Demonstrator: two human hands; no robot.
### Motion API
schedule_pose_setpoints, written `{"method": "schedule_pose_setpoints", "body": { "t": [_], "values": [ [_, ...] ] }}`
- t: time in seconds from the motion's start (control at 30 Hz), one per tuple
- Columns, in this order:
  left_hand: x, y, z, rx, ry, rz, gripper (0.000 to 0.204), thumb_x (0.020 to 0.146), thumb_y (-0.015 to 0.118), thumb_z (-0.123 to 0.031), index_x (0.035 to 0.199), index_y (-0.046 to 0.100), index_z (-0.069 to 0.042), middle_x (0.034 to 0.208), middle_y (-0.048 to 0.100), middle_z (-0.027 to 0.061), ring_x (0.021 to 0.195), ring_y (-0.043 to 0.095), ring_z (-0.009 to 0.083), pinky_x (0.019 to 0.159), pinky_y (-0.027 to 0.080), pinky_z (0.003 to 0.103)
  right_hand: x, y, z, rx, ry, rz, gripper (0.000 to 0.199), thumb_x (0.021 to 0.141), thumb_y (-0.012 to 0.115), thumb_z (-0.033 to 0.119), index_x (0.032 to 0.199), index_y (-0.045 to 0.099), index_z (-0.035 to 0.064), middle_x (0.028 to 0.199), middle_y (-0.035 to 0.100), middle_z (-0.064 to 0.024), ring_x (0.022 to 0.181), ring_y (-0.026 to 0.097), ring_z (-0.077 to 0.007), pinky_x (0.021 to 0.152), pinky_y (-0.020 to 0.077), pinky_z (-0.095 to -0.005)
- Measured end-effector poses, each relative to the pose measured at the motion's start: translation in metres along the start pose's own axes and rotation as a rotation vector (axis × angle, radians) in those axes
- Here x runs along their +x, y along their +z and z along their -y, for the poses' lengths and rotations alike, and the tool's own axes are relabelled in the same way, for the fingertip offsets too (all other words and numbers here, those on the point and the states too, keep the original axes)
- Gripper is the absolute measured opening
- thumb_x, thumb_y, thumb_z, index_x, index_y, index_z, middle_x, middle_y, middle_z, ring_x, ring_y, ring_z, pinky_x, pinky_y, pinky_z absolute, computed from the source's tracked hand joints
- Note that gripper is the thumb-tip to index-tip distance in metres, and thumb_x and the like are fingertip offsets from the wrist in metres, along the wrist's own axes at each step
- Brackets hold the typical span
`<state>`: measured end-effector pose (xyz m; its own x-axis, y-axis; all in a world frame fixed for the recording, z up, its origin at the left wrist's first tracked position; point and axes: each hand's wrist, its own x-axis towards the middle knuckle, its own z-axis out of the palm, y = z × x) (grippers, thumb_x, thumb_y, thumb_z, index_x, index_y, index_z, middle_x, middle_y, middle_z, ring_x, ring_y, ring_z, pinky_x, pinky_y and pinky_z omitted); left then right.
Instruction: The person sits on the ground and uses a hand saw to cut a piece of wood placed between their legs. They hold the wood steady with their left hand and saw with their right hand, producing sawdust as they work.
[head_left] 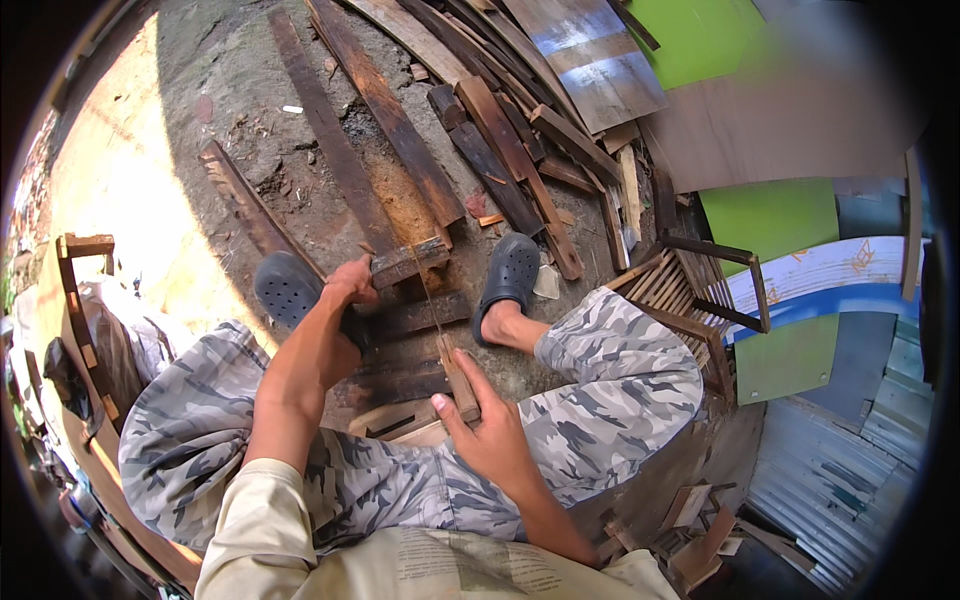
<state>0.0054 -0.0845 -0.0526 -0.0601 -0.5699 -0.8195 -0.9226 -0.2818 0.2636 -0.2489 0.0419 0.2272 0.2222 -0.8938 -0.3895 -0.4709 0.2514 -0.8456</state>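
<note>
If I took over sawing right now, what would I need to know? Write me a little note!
Left hand: pressing down on the short wooden block to steady it, next to the left shoe.
Right hand: gripping the wooden handle of the hand saw; its thin blade runs up to the block.
The block lies across dark planks on the ground, between both feet; the right shoe is close to the blade.
Done: the blade meets the block; cut depth is unclear.
Left: the block looks still in one piece.
</note>
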Motion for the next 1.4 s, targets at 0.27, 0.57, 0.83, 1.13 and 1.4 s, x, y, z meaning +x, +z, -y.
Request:
{"method": "schedule_pose_setpoints", "body": {
  "t": [0.27,0.57,0.83,1.13,1.4],
  "values": [
    [0.007,0.007,0.007,0.053,0.055,-0.071,0.066,0.071,0.074,-0.024,0.130,0.053,-0.004,0.117,0.068,0.0261,0.114,0.064,0.0452,0.095,0.052,0.052,-0.010,-0.016,0.013,0.041,0.144,0.026,0.060,0.088,0.067,0.007,0.145,0.051,0.0025,0.126,0.066,-0.0255,0.113,0.065,-0.0408,0.090,0.0549,-0.0409],
    [0.015,0.011,0.001,0.031,0.048,-0.026,0.062,0.070,0.071,-0.017,0.128,0.053,-0.004,0.117,0.069,0.0257,0.114,0.064,0.0445,0.095,0.051,0.054,0.080,0.028,-0.067,0.066,0.020,-0.133,0.061,0.085,0.062,0.005,0.145,0.052,0.0060,0.125,0.066,-0.0246,0.114,0.066,-0.0381,0.092,0.0537,-0.0375],
    [0.000,0.005,0.010,-0.010,0.008,-0.084,0.060,0.070,0.071,-0.016,0.126,0.053,-0.005,0.117,0.069,0.0245,0.116,0.063,0.0442,0.097,0.049,0.056,0.050,0.011,-0.034,0.029,0.045,-0.081,0.063,0.083,0.062,0.002,0.145,0.052,0.0041,0.128,0.067,-0.0238,0.116,0.066,-0.0375,0.096,0.0536,-0.0381],
    [-0.006,0.000,0.003,-0.009,0.001,-0.044,0.062,0.071,0.072,-0.017,0.128,0.052,-0.005,0.127,0.066,0.0200,0.122,0.061,0.0416,0.098,0.047,0.059,-0.008,0.001,-0.033,-0.004,0.021,-0.084,0.063,0.081,0.059,-0.003,0.144,0.054,0.0016,0.126,0.067,-0.0255,0.115,0.069,-0.0321,0.094,0.0536,-0.0352],
    [0.007,0.010,-0.002,-0.011,0.012,-0.047,0.061,0.071,0.072,-0.017,0.128,0.053,-0.006,0.126,0.066,0.0187,0.121,0.061,0.0404,0.098,0.046,0.061,0.105,0.048,-0.079,-0.023,0.089,-0.101,0.064,0.084,0.063,0.007,0.146,0.052,0.0098,0.116,0.069,-0.0285,0.105,0.070,-0.0398,0.085,0.0552,-0.0380]
  ]
}}
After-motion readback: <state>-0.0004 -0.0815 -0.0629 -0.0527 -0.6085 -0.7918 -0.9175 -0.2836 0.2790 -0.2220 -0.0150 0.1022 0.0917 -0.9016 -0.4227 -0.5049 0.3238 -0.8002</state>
